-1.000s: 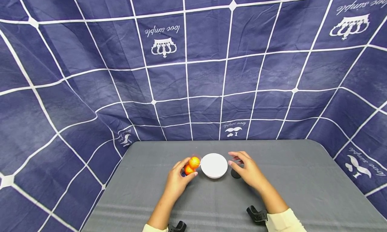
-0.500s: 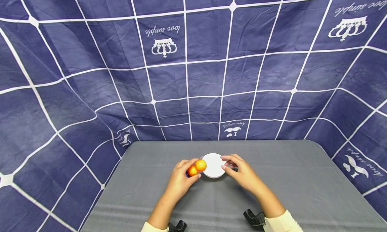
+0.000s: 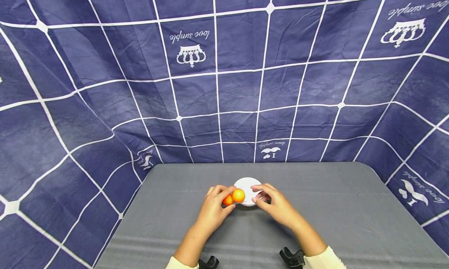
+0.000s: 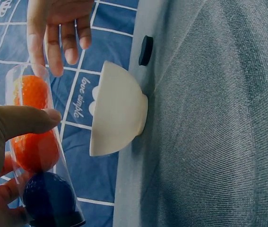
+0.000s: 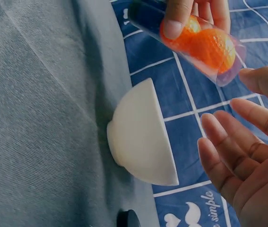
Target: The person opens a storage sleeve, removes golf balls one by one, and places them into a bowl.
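Grey tabletop [image 3: 336, 206]. Left hand [image 3: 213, 209] grips clear tube [image 4: 39, 156], tilted above white bowl [image 3: 247, 191]; balls [image 5: 204, 42] remain inside. Right hand [image 3: 277, 206], fingers relaxed and empty, just beyond tube mouth. Judged: tipping-out pending.

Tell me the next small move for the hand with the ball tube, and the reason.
Probably tip the tube a little further over the bowl. The left hand holds it tilted with its open end near the rim, the orange balls lie close to that end, and the open right hand waits beside the bowl.
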### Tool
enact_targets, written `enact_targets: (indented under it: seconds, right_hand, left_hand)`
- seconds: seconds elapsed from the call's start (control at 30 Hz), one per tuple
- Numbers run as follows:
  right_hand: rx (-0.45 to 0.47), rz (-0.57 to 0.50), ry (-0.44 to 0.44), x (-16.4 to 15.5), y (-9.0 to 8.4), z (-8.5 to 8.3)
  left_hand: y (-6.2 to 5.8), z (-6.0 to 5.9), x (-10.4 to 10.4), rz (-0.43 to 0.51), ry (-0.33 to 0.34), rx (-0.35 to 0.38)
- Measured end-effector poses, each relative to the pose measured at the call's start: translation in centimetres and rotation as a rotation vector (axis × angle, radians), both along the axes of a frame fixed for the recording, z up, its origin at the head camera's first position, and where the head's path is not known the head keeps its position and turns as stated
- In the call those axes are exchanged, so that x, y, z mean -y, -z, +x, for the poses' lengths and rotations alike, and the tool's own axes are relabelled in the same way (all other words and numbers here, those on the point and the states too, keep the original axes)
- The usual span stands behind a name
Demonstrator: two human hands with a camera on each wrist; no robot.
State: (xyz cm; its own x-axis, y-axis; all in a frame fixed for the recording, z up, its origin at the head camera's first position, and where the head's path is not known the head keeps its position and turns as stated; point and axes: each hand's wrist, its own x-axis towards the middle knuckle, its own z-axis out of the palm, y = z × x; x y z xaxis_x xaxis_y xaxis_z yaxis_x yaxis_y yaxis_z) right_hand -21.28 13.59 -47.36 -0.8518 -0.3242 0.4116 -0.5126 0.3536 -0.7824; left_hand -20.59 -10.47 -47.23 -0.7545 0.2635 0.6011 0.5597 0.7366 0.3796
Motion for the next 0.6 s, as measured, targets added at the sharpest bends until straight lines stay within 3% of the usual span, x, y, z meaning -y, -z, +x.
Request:
enact_targets:
  seconds: [0.37,0.6]
  right_hand:
    - [0.093,-0.069,-0.086,0.66,0.46,0.5]
    - [0.159,-0.102,-0.101,0.91,0.76,0.63]
  left_hand:
    - [-0.07,0.24,-0.34,-0.154,-0.028,-0.108]
    - [-0.36,0.48,-0.55,-0.236,-0.039,-0.118]
